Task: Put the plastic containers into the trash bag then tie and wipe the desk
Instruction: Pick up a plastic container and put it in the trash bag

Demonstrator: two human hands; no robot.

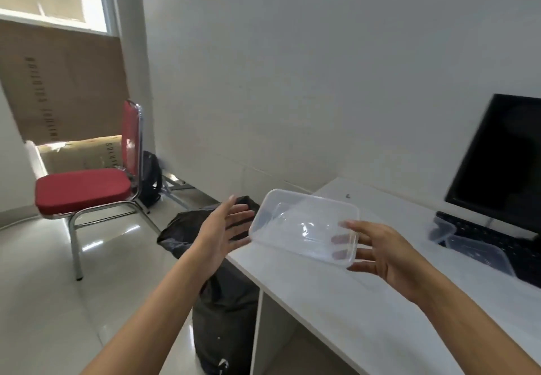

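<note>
- Right hand [389, 254] comes in from the near right, arm stretched forward over the bench [336, 301], palm turned left-ish.
- It's got the clear plastic container [298, 222] pinched by its right end: thumb on top of the rim, fingers [366, 253] underneath, and you can see them through the plastic.
- The container is up in the air, tilted a bit, over the bench's far-left corner. Looks empty and has no lid on.
- Left hand [225, 228] reaches forward from the near left with its palm facing right. Its fingers [240, 209] are spread wide and holding nothing, right by the container's left end. Can't tell if they actually touch it.
- The black trash bag [222, 310] stands on the floor just left of the bench, with its mouth under and behind the left hand.
- Another clear container [468, 248] sits further right on the bench, lying on top of a black keyboard [483, 231] in front of a dark monitor [503, 158].
- Off to the far left there's a red chair [82, 187], a dark backpack [150, 181] behind it and some cardboard [58, 82] leaning under the window.
</note>
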